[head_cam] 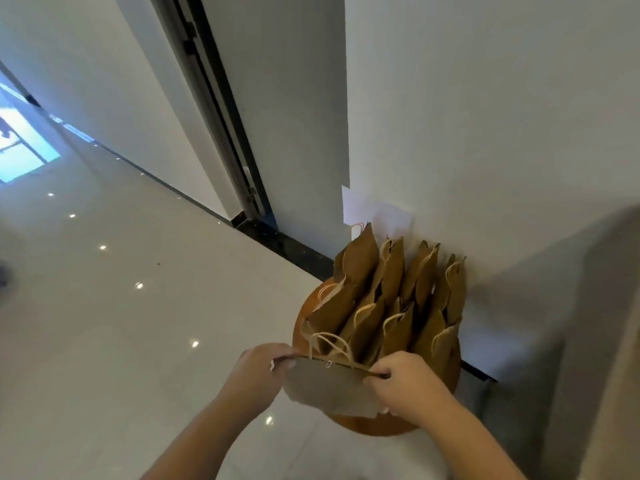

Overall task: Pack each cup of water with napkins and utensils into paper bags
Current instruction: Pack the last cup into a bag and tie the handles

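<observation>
At my feet, the glossy white floor (pixel 138 323) bears a round orange board (pixel 377 427) against the wall's foot; brown paper bags (pixel 391 299) stand crowded on it.

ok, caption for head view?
Left hand and right hand pinch a paper bag by upright bags on a round orange surface.

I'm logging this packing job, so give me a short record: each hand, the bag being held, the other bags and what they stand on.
held bag: paper, mouth closed, handles up
left hand: pinches the left end of its top edge
right hand: pinches the right end of that edge
other bags: brown, upright, crowded together
base: round, orange, under those bags, beside the wall
cups, napkins, utensils: none visible
</observation>
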